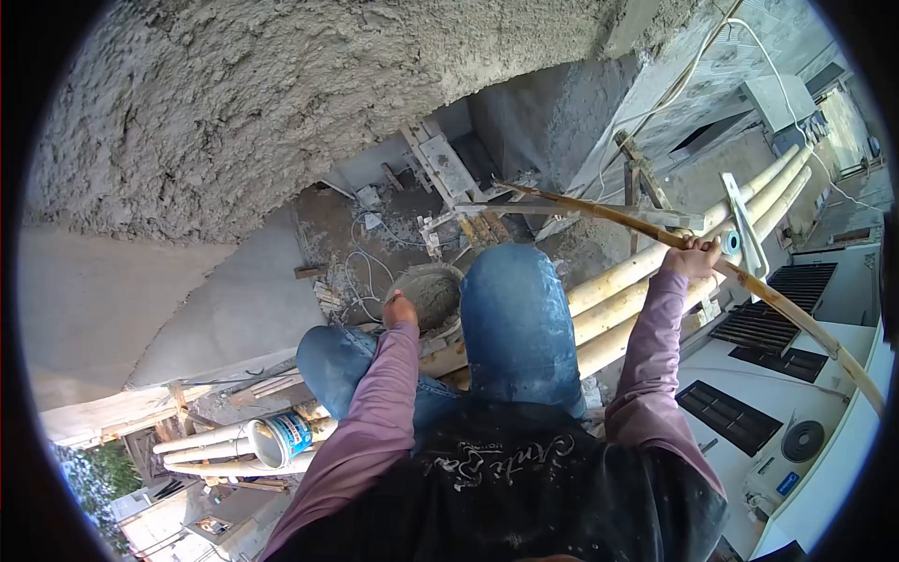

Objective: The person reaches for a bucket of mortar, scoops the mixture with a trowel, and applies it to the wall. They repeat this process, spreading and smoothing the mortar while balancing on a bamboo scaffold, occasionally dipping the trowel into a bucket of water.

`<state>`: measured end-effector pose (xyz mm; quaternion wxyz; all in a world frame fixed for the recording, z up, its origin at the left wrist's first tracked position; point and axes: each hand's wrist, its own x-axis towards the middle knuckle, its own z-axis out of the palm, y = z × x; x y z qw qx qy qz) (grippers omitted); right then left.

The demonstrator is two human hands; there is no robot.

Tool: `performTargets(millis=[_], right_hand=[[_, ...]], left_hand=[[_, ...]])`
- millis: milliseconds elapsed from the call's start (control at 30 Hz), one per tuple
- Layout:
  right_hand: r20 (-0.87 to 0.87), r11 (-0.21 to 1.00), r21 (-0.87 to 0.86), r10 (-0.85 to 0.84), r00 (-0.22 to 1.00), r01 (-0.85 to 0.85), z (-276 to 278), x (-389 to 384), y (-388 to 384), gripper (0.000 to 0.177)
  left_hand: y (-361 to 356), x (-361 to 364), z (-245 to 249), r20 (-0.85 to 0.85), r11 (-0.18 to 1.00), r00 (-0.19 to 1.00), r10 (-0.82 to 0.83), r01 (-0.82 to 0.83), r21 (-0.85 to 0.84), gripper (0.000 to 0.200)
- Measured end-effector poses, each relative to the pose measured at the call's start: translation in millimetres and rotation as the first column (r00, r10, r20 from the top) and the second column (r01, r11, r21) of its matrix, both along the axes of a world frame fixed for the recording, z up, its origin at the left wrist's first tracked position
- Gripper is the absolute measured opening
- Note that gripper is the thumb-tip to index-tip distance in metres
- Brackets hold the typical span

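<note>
My left hand (pixel 400 311) is closed on the rim of a round mortar tub (pixel 434 292), which stands beside my bent knee and has grey residue inside. On the right, my right hand (pixel 691 258) is wrapped round a long, thin bamboo pole (pixel 618 217) that slants across the view. Just beyond that hand, a pale float-like tool (pixel 744 225) and a small teal-rimmed round object (pixel 730 242) rest by the thick poles. Thick yellowish poles (pixel 613 318) run under and beside my legs.
Rough wet plaster (pixel 281 94) covers the wall above. A white and blue bucket (pixel 281 438) sits on poles at the lower left. Far below lies a floor with planks, a hose (pixel 361 272) and debris. A wooden post (pixel 646 183) rises near the poles.
</note>
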<state>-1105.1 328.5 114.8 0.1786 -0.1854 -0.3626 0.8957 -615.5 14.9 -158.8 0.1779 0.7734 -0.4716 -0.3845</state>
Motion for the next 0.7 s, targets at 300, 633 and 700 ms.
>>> performTargets(millis=[300, 633, 700], right_hand=[[0.275, 0.981, -0.054, -0.164, 0.947, 0.186, -119, -130, -3, 0.02], [0.147, 0.999, -0.047, -0.019, 0.989, 0.026, -149, -103, -3, 0.03], [0.136, 1.0, -0.017, -0.005, 0.991, 0.007, -154, -111, 3, 0.029]], left_hand=[[9, 29, 12, -0.139, 0.999, 0.99, 0.034, -0.034, 0.0, 0.041], [30, 5, 97, -0.444, 0.968, 0.864, 0.238, -0.173, 0.181, 0.044], [33, -1, 103, -0.417, 0.972, 0.88, 0.226, -0.177, 0.154, 0.046]])
